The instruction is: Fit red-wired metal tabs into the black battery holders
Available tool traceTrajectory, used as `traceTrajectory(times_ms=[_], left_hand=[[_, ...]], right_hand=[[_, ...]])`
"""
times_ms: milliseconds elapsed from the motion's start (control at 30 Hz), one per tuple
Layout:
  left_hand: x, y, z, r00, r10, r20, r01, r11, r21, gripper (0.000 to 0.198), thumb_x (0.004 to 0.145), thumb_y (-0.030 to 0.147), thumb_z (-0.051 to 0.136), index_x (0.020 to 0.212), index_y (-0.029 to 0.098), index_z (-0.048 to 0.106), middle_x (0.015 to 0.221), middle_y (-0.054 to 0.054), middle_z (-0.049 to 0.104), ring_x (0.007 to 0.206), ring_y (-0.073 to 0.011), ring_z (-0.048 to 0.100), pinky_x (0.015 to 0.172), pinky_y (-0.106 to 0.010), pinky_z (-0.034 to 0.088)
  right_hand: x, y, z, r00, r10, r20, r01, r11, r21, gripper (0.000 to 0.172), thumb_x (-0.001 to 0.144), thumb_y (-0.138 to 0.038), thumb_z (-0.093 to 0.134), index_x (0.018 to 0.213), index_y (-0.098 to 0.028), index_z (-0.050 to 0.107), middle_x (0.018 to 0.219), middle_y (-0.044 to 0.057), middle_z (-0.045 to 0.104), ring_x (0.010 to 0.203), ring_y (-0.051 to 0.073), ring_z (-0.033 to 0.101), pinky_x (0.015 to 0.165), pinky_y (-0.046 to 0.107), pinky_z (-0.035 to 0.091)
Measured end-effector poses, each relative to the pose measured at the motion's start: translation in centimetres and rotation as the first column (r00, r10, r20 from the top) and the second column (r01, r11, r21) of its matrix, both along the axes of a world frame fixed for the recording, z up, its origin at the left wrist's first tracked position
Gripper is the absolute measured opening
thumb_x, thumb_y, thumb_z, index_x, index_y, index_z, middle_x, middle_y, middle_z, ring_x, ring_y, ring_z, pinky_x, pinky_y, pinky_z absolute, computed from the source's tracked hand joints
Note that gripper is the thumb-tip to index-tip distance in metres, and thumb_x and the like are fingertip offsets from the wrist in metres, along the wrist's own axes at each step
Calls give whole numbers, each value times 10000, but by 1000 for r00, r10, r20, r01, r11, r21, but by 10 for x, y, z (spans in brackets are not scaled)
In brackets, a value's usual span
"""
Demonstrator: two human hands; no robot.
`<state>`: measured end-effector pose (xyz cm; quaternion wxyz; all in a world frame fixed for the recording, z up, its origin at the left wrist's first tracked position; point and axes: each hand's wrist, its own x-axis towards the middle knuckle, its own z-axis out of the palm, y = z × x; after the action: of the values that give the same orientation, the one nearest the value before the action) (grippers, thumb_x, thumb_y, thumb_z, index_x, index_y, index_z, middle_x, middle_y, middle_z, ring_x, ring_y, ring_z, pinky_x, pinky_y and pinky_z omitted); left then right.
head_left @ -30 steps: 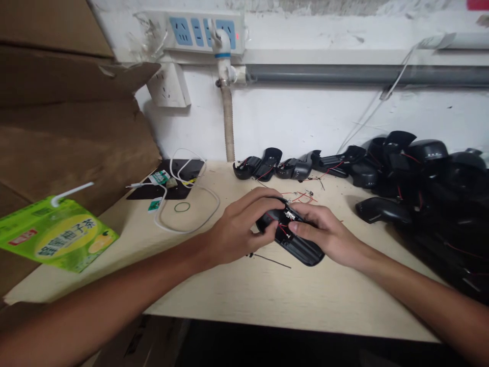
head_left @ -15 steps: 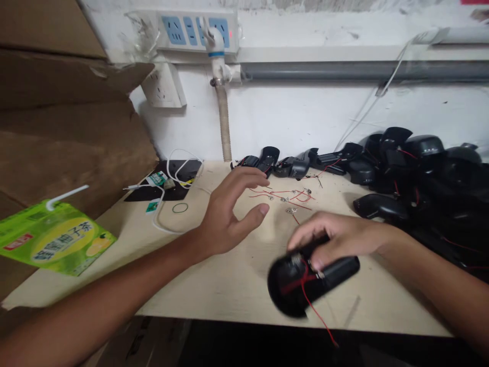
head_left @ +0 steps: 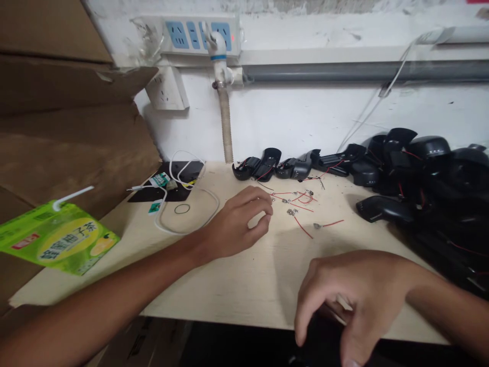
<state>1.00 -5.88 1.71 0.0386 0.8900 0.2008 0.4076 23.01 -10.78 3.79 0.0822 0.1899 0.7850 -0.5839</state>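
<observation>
My left hand [head_left: 242,223] is over the table with thumb and fingertips brought together in a pinch. It is right at the left ends of several short red wires [head_left: 301,206] with small metal tabs; what is between the fingertips is too small to make out. My right hand [head_left: 355,300] is at the table's front edge, its fingers curled round a black plastic shell [head_left: 324,331]. Most of that shell is hidden under the hand and against the dark area below. A single red wire with a metal tab [head_left: 318,226] lies between the hands.
Black plastic shells [head_left: 401,168] with red wires are heaped at the right and along the wall. A green drink carton [head_left: 72,239] with a straw is at the left, by cardboard [head_left: 69,137]. A white cable [head_left: 164,204] and a green rubber band [head_left: 182,208] lie on the table [head_left: 221,290].
My right hand has moved down and towards me with the black shell, uncovering a red wire on the table. My left hand's fingers have closed from spread to a pinch beside the wires.
</observation>
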Motion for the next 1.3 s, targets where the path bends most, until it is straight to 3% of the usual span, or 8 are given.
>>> traceTrajectory(times_ms=[233,333,467,533,800,1033,1167,1300], left_hand=[[1,0,-2,999,-17,-46,16,999,-35,124,849,75,494,829,166,575,877,-53,622,833,-138,590,761,-282,517],[0,0,-2,998,-19,-55,17,999,-43,127,849,69,490,831,160,577,876,-54,622,831,-137,588,757,-277,513],[0,0,-2,996,-23,-86,19,999,-49,133,847,64,483,825,157,575,874,-55,625,828,-137,589,747,-275,512],[1,1,-2,995,-22,-94,18,999,-45,142,846,62,477,824,163,575,868,-50,630,824,-137,592,736,-271,514],[3,0,-2,991,-32,-130,26,998,-53,140,861,79,472,810,159,574,863,-48,630,804,-128,593,712,-253,514],[2,0,-3,994,-32,-101,27,998,-50,137,852,66,478,837,154,581,867,-50,633,831,-139,596,746,-269,518],[1,1,-4,995,-29,-100,23,998,-60,137,852,67,478,863,156,581,881,-52,634,863,-148,603,774,-281,524],[0,0,-2,997,35,-69,-40,997,-66,229,832,52,493,1017,167,566,1031,-71,619,988,-165,597,873,-321,520]], right_hand=[[-3,0,-1,997,-70,-39,67,995,-73,360,794,-383,684,1052,-136,727,860,54,679,655,103,546,588,201,455],[5,9,-3,956,-291,26,278,933,227,210,826,-343,633,905,-167,716,757,30,664,634,126,561,564,236,439],[37,25,-1,666,-746,13,231,222,947,115,793,-172,526,726,-185,619,709,70,620,631,196,547,539,312,375],[60,31,1,635,-772,7,74,70,995,176,728,-144,562,876,-190,646,902,113,650,831,287,581,607,361,409],[106,55,0,388,-881,270,-72,263,962,426,640,-16,532,997,-179,699,963,178,682,805,369,639,621,454,440],[65,38,12,565,-816,-122,-57,-186,981,428,819,-144,515,1242,-150,579,1082,224,607,1001,435,551,795,578,402],[48,35,13,701,-608,-372,252,-277,927,422,873,-218,541,1293,-184,519,1230,194,556,1141,417,497,899,591,383],[39,35,11,618,-308,-723,757,-13,653,507,828,-274,663,1291,-275,456,1277,93,532,1210,298,507,1018,484,411]])
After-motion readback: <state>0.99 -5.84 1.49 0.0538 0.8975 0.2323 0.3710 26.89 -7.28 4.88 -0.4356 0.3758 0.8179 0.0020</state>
